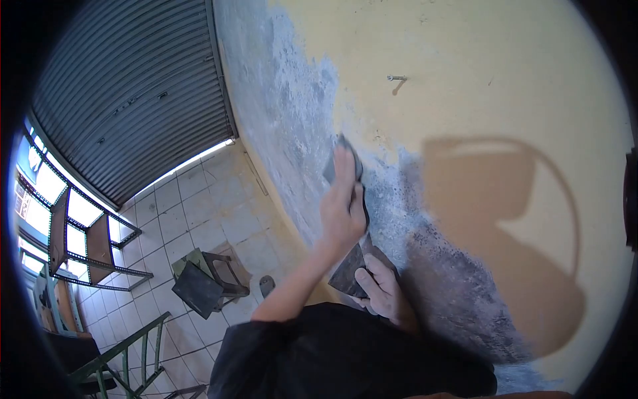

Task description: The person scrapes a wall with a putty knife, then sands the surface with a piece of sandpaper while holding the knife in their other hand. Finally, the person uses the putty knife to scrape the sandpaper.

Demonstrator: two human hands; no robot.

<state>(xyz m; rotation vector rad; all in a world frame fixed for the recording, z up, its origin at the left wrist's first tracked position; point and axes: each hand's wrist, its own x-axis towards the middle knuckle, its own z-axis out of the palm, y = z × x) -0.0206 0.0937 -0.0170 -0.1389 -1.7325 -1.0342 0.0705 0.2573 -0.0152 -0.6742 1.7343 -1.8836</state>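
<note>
My left hand [343, 211] reaches up to the wall, its fingers laid along a grey flat-bladed scraper [329, 171]. The tip of that blade lies against the wall, by the border between blue-grey and yellow paint. Lower down and closer to my body, my right hand [384, 287] is closed round a second scraper [347, 278] with a wide dark blade. Its handle is mostly hidden by my fingers. The wall [465, 73] has yellow paint above and a rough, patchy blue-grey band [299, 86] where it is worn.
A nail [396, 78] sticks out of the wall. At left are a corrugated shutter [139, 86], a metal shelf frame [100, 243], a dark stool [199, 289] and a green metal rail [126, 346] on the tiled floor [169, 219]. My shadow falls on the wall.
</note>
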